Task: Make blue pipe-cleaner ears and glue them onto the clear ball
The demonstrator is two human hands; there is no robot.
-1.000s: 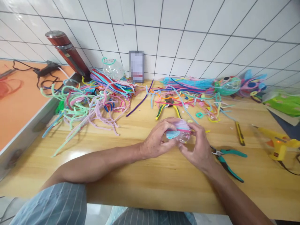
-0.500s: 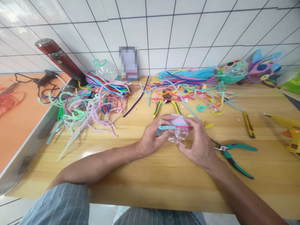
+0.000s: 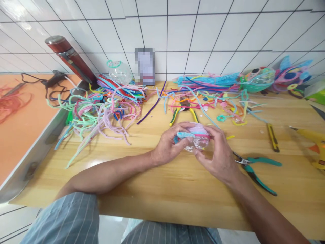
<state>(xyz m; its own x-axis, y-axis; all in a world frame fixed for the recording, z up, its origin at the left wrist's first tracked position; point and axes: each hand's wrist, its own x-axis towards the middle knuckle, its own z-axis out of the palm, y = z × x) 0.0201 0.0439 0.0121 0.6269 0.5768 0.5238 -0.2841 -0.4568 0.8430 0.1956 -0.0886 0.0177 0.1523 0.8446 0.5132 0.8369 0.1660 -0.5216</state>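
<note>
Lilac tops the ball [image 3: 199, 139] left hand [image 3: 168, 144] and right hand [image 3: 220, 152] grip; phone [image 3: 146, 67] seems unreadable.

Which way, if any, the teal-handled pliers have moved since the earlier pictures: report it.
No. The teal-handled pliers keep their place on the table, judged by the yellow utility knife; only the camera's view has shifted.

Ball [image 3: 198, 145] mid-frame looks like clear, shiny plastic, with matt, fuzzy chenille on its upper part, pretty much the same soft pile as the pipe cleaners [image 3: 109, 117] heaped at left. Tabletop [image 3: 152, 193] is smooth wood with a bit of sheen, wall tiles [image 3: 215, 34] up top are glossy, and the flask [image 3: 73, 61] upper left is shiny red with a metallic-looking cap [image 3: 55, 39]. Pliers [image 3: 245, 162] at right: bare metal, smooth plastic-looking grips.
</note>
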